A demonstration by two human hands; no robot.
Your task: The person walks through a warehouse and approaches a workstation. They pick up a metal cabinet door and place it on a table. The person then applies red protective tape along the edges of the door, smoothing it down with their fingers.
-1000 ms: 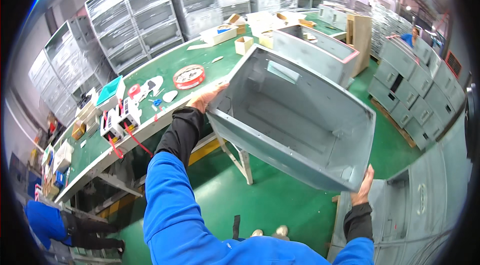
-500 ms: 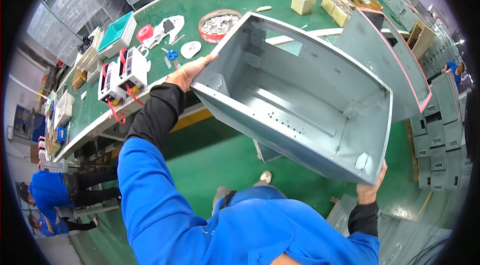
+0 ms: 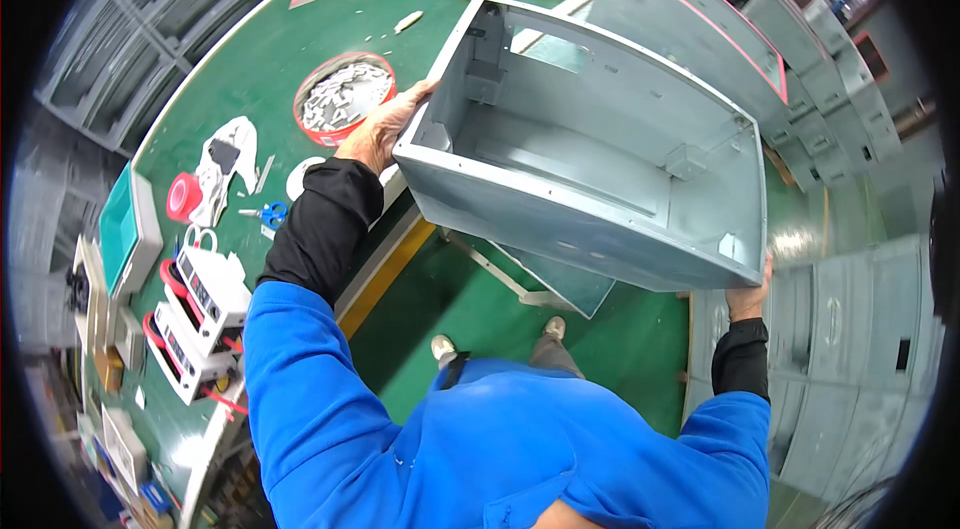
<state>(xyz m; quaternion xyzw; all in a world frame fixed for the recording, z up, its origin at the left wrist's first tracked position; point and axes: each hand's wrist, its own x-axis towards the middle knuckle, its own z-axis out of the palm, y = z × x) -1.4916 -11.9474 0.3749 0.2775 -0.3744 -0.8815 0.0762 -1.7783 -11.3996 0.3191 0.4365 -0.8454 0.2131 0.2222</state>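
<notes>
the open metal housing (image 3: 600, 154) hangs between the hands, left hand (image 3: 385, 124) at its left end, right hand (image 3: 748, 297) under its near right corner. left of it on the workbench (image 3: 260, 39) sit a round tin (image 3: 340, 99), scissors (image 3: 265, 216) and tape roll (image 3: 183, 197). another housing (image 3: 700, 29) lies beyond, cabinets (image 3: 850, 349) to the right.

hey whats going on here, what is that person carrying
A person in a blue jacket is holding a large grey sheet-metal box up in the air with both bare hands, its open side facing the camera. The left hand grips one end wall, the right hand holds the opposite lower corner. The box hangs over the edge of a green workbench and the green floor. On the bench sit a round red tin of small metal parts, blue scissors and a red tape roll.
</notes>
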